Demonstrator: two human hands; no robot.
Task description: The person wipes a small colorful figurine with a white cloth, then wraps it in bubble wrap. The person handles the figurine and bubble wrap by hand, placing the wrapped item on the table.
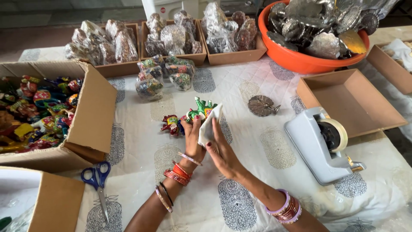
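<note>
At left edge of surface (257,141), open cardboard box (92,116) of glossy painted figurines. Mid-surface, left hand (193,139) gripping green painted figurine (201,108); right hand (221,152) pressing white paper wrap (209,124) flat against it. Right: grey plastic tape dispenser (319,144), orange round basin (300,58).

My little craft packing setup: cardboard trays (171,38) of wrapped figurines behind the tape dispenser (319,144), box of painted toys (43,111) to its left.
</note>
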